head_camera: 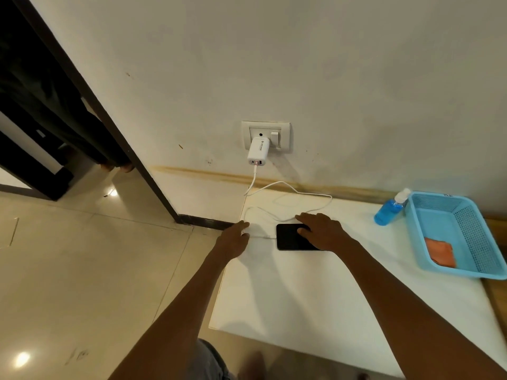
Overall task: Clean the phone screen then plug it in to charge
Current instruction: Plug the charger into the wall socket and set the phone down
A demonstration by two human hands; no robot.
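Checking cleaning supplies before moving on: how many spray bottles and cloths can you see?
2 items: one blue spray bottle standing on the white table just left of the blue basket, and one orange cloth lying inside that basket. More could sit out of frame.

The right hand (321, 231) covers the phone (289, 238)'s right end; beside it, the left hand (233, 235)'s fingertips hide the cable (288, 187).
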